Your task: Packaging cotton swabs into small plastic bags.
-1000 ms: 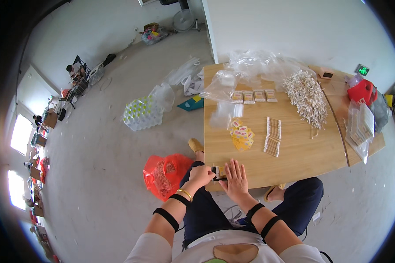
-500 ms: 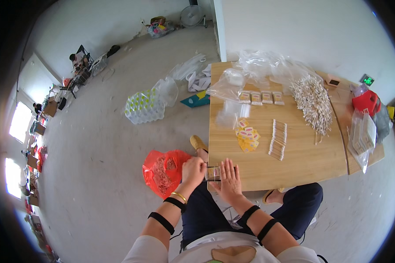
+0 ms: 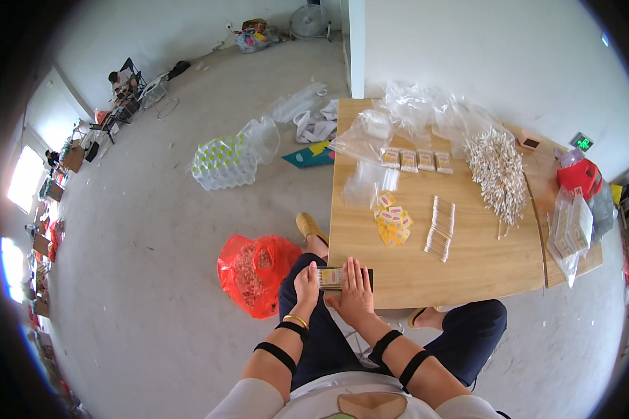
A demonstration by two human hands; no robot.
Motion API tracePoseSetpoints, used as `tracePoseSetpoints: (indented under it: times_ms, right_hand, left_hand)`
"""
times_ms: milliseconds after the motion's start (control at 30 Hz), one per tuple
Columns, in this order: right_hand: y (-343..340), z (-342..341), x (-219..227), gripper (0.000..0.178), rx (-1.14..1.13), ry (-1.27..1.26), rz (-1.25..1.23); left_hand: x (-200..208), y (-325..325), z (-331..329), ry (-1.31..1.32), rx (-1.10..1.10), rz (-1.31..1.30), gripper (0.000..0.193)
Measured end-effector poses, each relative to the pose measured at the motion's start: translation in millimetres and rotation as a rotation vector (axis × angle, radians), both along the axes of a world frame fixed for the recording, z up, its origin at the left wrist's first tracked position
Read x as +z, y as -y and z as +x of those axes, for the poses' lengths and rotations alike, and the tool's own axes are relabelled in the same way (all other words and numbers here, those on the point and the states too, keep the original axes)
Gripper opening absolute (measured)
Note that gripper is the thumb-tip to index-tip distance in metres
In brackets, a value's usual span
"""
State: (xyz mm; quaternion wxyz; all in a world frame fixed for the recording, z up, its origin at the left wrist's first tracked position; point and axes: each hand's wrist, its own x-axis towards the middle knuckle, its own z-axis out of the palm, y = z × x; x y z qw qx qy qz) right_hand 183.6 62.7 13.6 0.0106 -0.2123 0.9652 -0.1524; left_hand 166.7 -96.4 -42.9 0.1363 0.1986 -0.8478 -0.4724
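Both my hands meet over a small flat packet (image 3: 332, 278) with a yellow label at the near edge of the wooden table (image 3: 468, 272). My left hand (image 3: 305, 283) grips the packet's left end. My right hand (image 3: 356, 290) lies flat over its right part, fingers pressed down on it. Farther on the table lie a small heap of yellow labels (image 3: 393, 220), two rows of thin wooden sticks (image 3: 441, 228) and a big pile of pale sticks (image 3: 497, 172).
Several filled packets (image 3: 416, 160) and crumpled clear bags (image 3: 398, 122) sit at the table's far side. A red bag (image 3: 253, 272) lies on the floor at my left, a wrapped pack of bottles (image 3: 222, 162) beyond it. A red object (image 3: 580, 178) and bagged goods (image 3: 572, 227) stand at the right.
My hands stay together on the packet at the table edge; the right hand has flattened over it. The view has shifted slightly.
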Motion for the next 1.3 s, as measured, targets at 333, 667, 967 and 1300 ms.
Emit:
tracePoseSetpoints:
  times_ms: [333, 667, 967, 1300]
  right_hand:
    - [-113, -45, 17, 0.068, -0.281, -0.166, -0.119]
    - [-223, -97, 11, 0.044, -0.53, -0.096, -0.119]
    - [-223, -125, 6, 0.021, -0.531, -0.133, -0.124]
    - [-232, -114, 9, 0.023, -0.445, -0.069, -0.161]
  left_hand:
    - [-15, 42, 5, -0.017, 0.137, 0.276, 0.045]
    - [65, -21, 37, -0.263, -0.167, -0.186, 0.038]
    - [105, -131, 27, -0.16, -0.744, -0.326, 0.051]
    - [81, -205, -36, -0.187, -0.991, -0.534, 0.07]
